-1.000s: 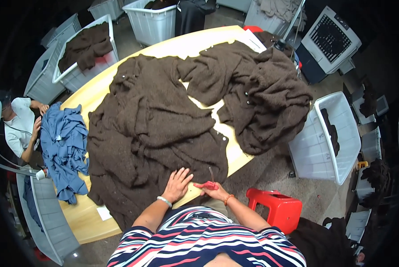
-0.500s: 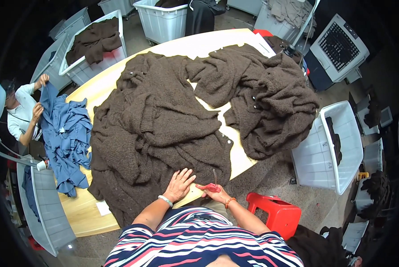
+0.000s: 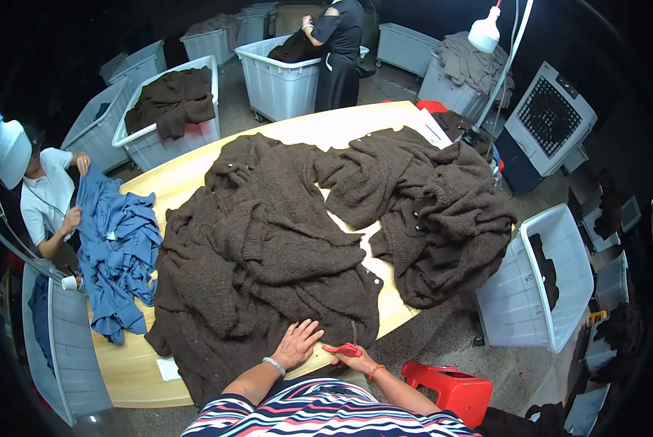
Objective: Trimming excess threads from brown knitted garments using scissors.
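Note:
A large dark brown knit cardigan (image 3: pixel 268 255) with small pale buttons lies bunched over the pale wooden table in front of me. My left hand (image 3: pixel 297 345) rests flat on its near edge, fingers spread. Just to the right, at the table's edge, my right hand (image 3: pixel 357 359) is closed round a small red-handled tool (image 3: pixel 345 349), which looks like scissors. Its thin metal part points up and away from me; the fingers hide the rest. A second brown knit heap (image 3: pixel 450 218) lies on the right of the table.
Left, a person in white (image 3: pixel 50 193) handles blue garments (image 3: pixel 119 247). A person in black (image 3: pixel 341 51) stands at a white bin (image 3: pixel 279 84) behind. Another white bin (image 3: pixel 501 306) and a red stool (image 3: pixel 450 390) are at my right. A lamp (image 3: pixel 484 33) hangs at back right.
The view has tilted up, so the table sits lower and more of the person in black shows. My hands keep their places by the cardigan's near edge. The person at left has lowered their hands slightly.

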Tool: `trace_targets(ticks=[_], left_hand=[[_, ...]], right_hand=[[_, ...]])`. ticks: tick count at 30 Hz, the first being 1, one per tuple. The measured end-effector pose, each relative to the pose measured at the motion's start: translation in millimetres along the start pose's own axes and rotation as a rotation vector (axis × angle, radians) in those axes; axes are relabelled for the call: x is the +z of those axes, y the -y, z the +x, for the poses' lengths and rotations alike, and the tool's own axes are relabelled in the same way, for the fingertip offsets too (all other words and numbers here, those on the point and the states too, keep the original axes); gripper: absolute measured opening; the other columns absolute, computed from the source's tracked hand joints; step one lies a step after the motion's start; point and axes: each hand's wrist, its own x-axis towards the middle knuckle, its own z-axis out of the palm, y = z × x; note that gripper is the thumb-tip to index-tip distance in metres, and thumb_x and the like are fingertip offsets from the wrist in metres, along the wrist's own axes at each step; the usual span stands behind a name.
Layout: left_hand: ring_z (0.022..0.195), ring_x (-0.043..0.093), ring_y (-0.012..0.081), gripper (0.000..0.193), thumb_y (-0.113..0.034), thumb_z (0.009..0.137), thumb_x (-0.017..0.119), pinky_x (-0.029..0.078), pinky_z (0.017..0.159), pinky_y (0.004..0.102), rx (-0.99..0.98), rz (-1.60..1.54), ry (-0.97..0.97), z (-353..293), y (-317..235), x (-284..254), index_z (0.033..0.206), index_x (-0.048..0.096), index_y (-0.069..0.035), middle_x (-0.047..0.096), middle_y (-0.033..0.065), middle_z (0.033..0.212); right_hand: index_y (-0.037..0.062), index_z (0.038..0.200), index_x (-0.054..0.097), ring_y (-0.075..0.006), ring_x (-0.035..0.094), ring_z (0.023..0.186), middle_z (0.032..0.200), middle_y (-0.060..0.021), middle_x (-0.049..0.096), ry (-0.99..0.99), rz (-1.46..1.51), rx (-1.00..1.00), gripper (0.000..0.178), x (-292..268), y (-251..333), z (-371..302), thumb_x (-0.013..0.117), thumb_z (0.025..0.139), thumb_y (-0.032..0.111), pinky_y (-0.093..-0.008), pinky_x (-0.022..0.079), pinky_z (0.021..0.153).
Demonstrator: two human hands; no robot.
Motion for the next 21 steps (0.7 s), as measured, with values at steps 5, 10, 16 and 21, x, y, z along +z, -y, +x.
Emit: trace_targets(ticks=[5, 10, 16, 21], left_hand=[[0.135, 0.036, 0.0304, 0.05, -0.018, 0.083, 0.061, 0.028, 0.11, 0.0513, 0.013, 0.002, 0.012, 4.7, -2.7, -7.1, 0.132, 0.052, -0.015, 0.042, 0.0117, 0.144], [0.135, 0.036, 0.0296, 0.05, -0.019, 0.082, 0.061, 0.028, 0.109, 0.0517, 0.006, 0.013, -0.008, 3.5, -1.6, -2.7, 0.131, 0.053, -0.015, 0.042, 0.0108, 0.143], [0.134, 0.037, 0.0297, 0.049, -0.018, 0.082, 0.061, 0.028, 0.109, 0.0518, 0.012, 0.025, -0.001, 4.8, -2.5, -0.6, 0.13, 0.054, -0.014, 0.043, 0.0111, 0.142], [0.134, 0.037, 0.0297, 0.048, -0.018, 0.081, 0.062, 0.028, 0.109, 0.0516, 0.013, 0.024, -0.012, 4.7, -1.8, -0.5, 0.129, 0.055, -0.014, 0.044, 0.0113, 0.141]], right_hand=[[0.0073, 0.101, 0.07, -0.0093, 0.063, 0.082, 0.089, -0.001, 0.073, -0.022, 0.1, -0.003, 0.024, 1.7, -7.4, 4.5, 0.06, 0.094, 0.027, -0.0266, 0.049, 0.078], [0.0063, 0.099, 0.069, -0.0102, 0.064, 0.083, 0.089, -0.0016, 0.073, -0.008, 0.023, -0.022, 0.022, -1.3, -0.3, 1.9, 0.06, 0.095, 0.026, -0.0268, 0.05, 0.078], [0.0075, 0.096, 0.069, -0.0127, 0.063, 0.081, 0.087, -0.003, 0.073, -0.007, 0.002, -0.018, 0.02, 0.5, -6.5, 3.0, 0.057, 0.094, 0.024, -0.0289, 0.049, 0.08], [0.0081, 0.094, 0.07, -0.0108, 0.061, 0.078, 0.085, -0.0021, 0.072, -0.024, 0.117, -0.001, 0.022, 1.5, 0.6, -0.4, 0.058, 0.094, 0.026, -0.028, 0.048, 0.077]])
